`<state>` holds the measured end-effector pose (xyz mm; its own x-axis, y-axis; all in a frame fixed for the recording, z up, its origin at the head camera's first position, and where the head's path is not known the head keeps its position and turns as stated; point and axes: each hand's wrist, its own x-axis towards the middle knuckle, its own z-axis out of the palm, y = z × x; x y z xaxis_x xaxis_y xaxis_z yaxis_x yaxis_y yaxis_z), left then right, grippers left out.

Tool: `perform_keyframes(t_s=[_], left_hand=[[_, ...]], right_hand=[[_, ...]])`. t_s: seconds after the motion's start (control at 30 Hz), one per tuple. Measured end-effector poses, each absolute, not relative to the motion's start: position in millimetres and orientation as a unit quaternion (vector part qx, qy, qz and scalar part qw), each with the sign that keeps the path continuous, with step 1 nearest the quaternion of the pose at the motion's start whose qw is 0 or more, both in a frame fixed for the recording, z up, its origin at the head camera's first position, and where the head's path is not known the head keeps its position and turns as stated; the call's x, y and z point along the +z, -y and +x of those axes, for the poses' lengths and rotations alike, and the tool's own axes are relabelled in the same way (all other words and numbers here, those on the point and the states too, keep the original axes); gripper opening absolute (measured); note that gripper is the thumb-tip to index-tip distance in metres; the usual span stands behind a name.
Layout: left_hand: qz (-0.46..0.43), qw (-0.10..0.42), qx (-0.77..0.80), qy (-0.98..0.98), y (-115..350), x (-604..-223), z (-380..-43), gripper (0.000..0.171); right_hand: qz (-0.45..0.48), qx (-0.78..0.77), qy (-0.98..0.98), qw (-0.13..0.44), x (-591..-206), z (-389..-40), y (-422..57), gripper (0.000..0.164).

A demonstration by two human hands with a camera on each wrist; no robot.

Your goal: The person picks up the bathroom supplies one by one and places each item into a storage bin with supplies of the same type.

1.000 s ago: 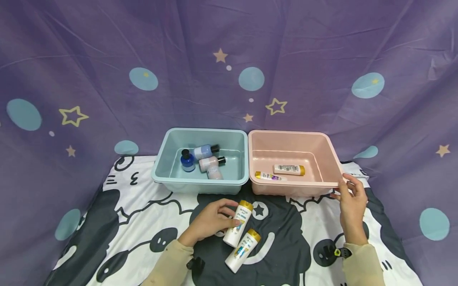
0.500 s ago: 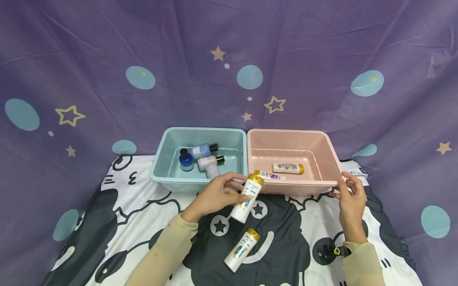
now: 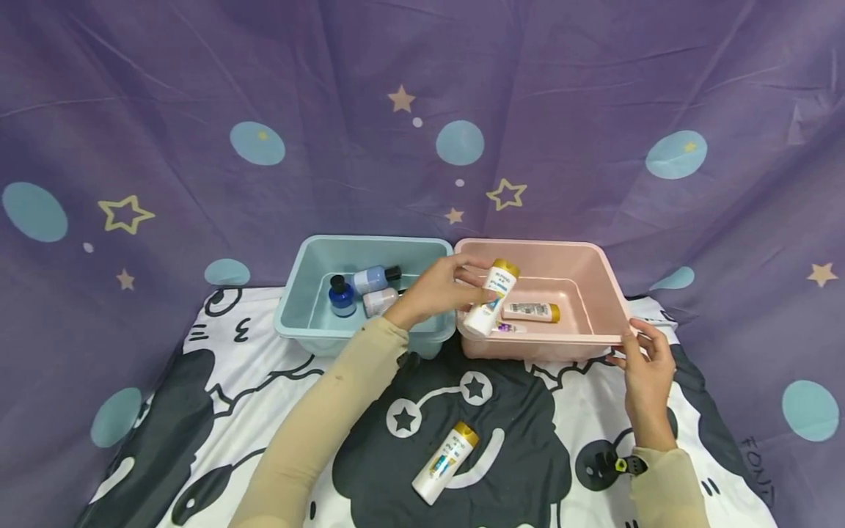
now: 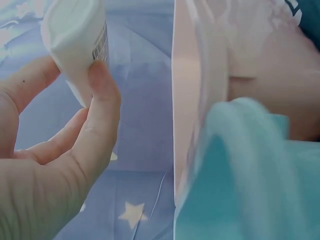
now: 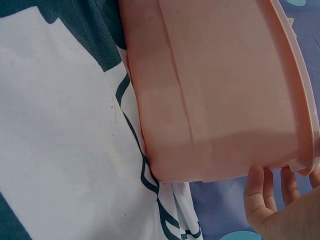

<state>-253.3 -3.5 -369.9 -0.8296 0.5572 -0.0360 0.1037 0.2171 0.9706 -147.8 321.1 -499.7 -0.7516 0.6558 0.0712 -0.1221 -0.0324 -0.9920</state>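
Observation:
My left hand (image 3: 439, 293) pinches a white bottle with a gold cap (image 3: 491, 297) between thumb and fingers. The bottle is tilted over the front left part of the pink bin (image 3: 554, 343); in the left wrist view the bottle's white base (image 4: 75, 30) shows above the fingers. Inside the pink bin lies another gold-capped white bottle (image 3: 528, 312), and a smaller tube (image 3: 510, 328) is partly hidden behind the held bottle. At the bin's front right corner my right hand (image 3: 650, 385) grips the rim, its fingers (image 5: 256, 187) under the edge in the right wrist view.
Left of the pink bin, touching it, stands a light blue bin (image 3: 330, 334) with several small black-capped bottles, partly covered by my left arm. One more gold-capped white bottle (image 3: 444, 466) lies on the patterned cloth (image 3: 528, 455) in front. A purple curtain (image 3: 330, 88) hangs behind.
My left hand has lifted the white bottle off the cloth and carried it up and rightward over the pink bin. The right hand has stayed at the bin's corner.

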Motion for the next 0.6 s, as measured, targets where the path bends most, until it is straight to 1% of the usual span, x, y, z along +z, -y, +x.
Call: perform_keyframes(t_s=[0.17,0.3,0.43,0.6], left_hand=[[0.203,0.203,0.598,-0.748,-26.6,-365.6,-280.7,0.054],[0.183,0.192,0.601,-0.754,-48.1,-366.7,-299.4,0.050],[0.163,0.185,0.593,-0.766,-64.7,-372.7,-313.4,0.047],[0.151,0.189,0.588,-0.772,-77.7,-383.6,-326.3,0.045]], right_hand=[[-0.211,0.685,0.637,0.282,-501.7,-147.8,-321.6,0.030],[-0.212,0.685,0.639,0.279,-502.4,-148.2,-322.0,0.029],[-0.212,0.688,0.635,0.281,-502.8,-148.7,-322.2,0.029],[-0.207,0.687,0.635,0.285,-502.8,-149.5,-322.4,0.030]])
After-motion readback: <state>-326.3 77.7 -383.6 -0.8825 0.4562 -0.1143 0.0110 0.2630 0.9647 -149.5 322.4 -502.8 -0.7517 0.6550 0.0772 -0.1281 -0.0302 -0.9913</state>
